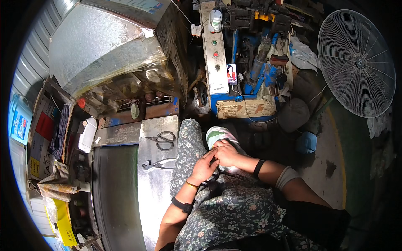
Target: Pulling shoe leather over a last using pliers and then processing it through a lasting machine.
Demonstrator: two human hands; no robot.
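Beside a workshop table, at a seated worker's lap:
Hands: left hand (204, 167) and right hand (227, 154) meet over the knee, touching one another, above the floral-print garment (234, 209).
Fingers: bunched together at the tips, apparently pinching something small and orange-brown (214, 148); too small to tell what it is.
Position: the tiny item sits right at the fingertips of both hands, over the white cloth with green leaf print (218, 134).
Table: scissors (163, 140) and pliers (157, 164) lie on the steel table (159, 196), just left of the left hand, untouched.
Risk: judged likely, a small piece could slip from the pinch and drop to the cluttered floor (326, 150), hard to find.
Surroundings: blue machine (251, 67) ahead, white fan (356, 62) at right.
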